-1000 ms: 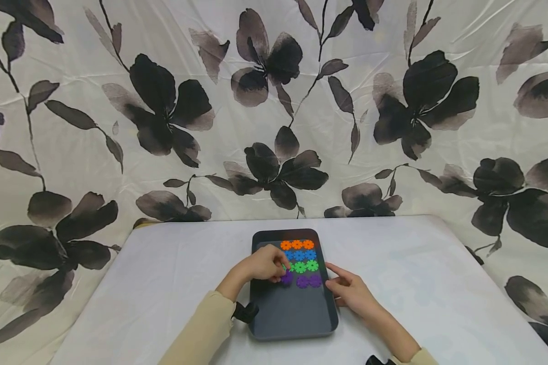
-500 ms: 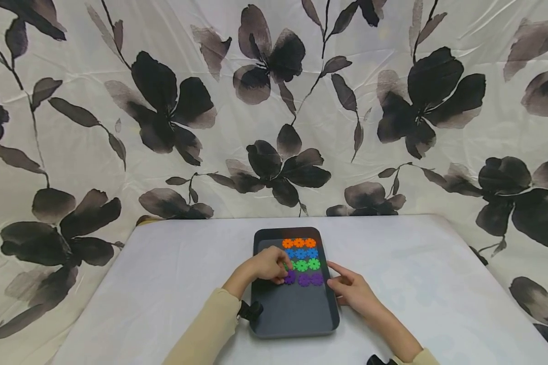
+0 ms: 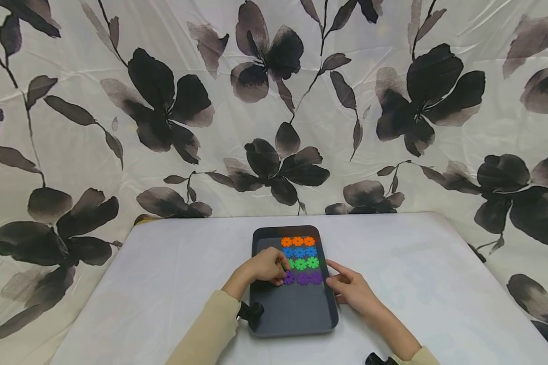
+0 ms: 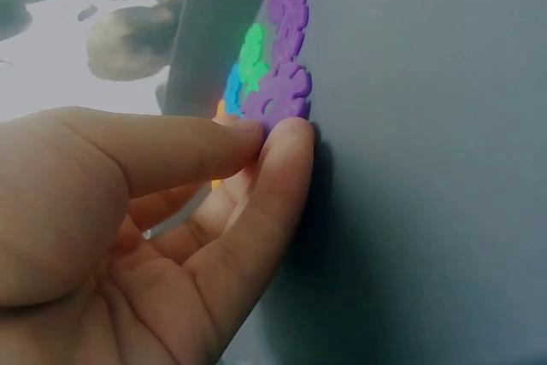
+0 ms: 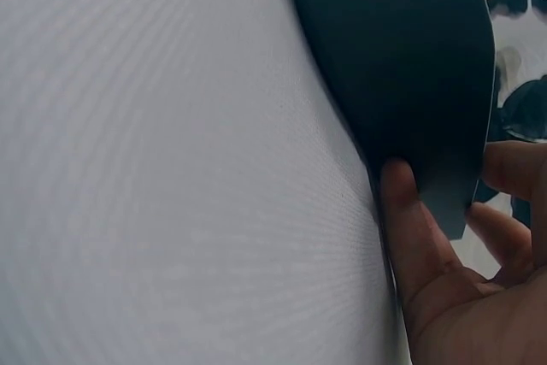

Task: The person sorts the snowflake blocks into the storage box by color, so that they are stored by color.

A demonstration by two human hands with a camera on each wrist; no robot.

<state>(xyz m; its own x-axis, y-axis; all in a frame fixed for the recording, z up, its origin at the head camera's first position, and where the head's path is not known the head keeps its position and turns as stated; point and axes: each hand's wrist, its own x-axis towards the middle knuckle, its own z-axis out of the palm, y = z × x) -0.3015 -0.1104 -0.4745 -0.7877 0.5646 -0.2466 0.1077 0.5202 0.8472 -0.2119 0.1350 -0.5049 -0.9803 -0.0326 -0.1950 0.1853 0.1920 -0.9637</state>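
Observation:
My left hand (image 3: 267,264) reaches over the dark grey tray (image 3: 297,314) and pinches a purple flower-shaped disc (image 4: 278,96) between thumb and fingertips. That disc lies at the left end of a purple row, beside two more purple discs (image 3: 309,278). Above it run rows of green discs (image 3: 306,263), blue discs (image 3: 299,252) and orange discs (image 3: 298,242). Fingers partly cover the left end of the green row. At the tray's right side, my right hand (image 3: 353,291) holds the wall; in the right wrist view one finger (image 5: 402,190) presses its outer face.
The tray stands on a white-covered table (image 3: 178,263). Behind the table hangs a pale cloth (image 3: 265,116) with dark flower prints. A black strap device (image 3: 251,312) sits on the left wrist, close to the tray's left rim.
The purple disc under my left fingers has settled flatter and slightly closer to the other purple ones. My right hand stays at the tray's side. The whole view shifts slightly.

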